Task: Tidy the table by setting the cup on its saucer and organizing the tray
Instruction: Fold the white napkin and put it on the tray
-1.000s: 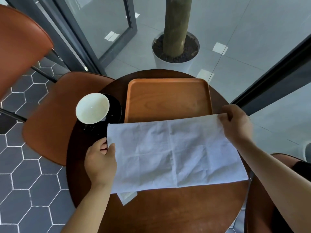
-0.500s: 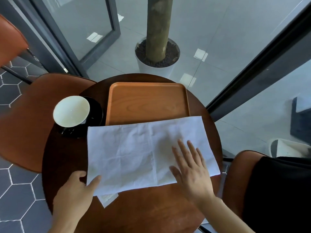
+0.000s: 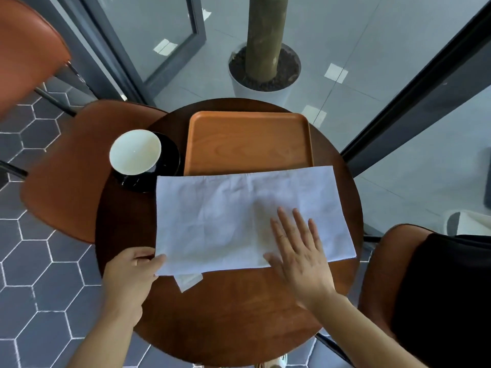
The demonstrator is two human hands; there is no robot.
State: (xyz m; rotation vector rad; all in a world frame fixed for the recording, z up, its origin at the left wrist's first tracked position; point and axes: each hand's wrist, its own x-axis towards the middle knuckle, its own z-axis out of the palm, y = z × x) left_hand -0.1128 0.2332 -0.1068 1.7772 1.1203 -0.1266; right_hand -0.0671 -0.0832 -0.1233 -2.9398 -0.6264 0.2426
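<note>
A white cloth (image 3: pixel 225 216), folded into a wide rectangle, lies on the round dark wooden table (image 3: pixel 233 320) and overlaps the near edge of the empty orange wooden tray (image 3: pixel 249 142). My left hand (image 3: pixel 132 274) pinches the cloth's near left corner. My right hand (image 3: pixel 300 251) lies flat on the cloth's right half, fingers spread. A white cup (image 3: pixel 135 152) sits on a black saucer (image 3: pixel 170 166) left of the tray. A small white corner of a lower layer (image 3: pixel 188 281) sticks out under the cloth's near edge.
Brown chairs stand at the left (image 3: pixel 66 168), far left (image 3: pixel 24 54) and right (image 3: pixel 393 261) of the table. A potted tree trunk (image 3: pixel 265 41) in a white planter stands beyond glass panels. Hexagon floor tiles lie at the left.
My right hand left the cloth's far right corner and came down flat on its right half, then slid a little. My left hand moved to the near left corner.
</note>
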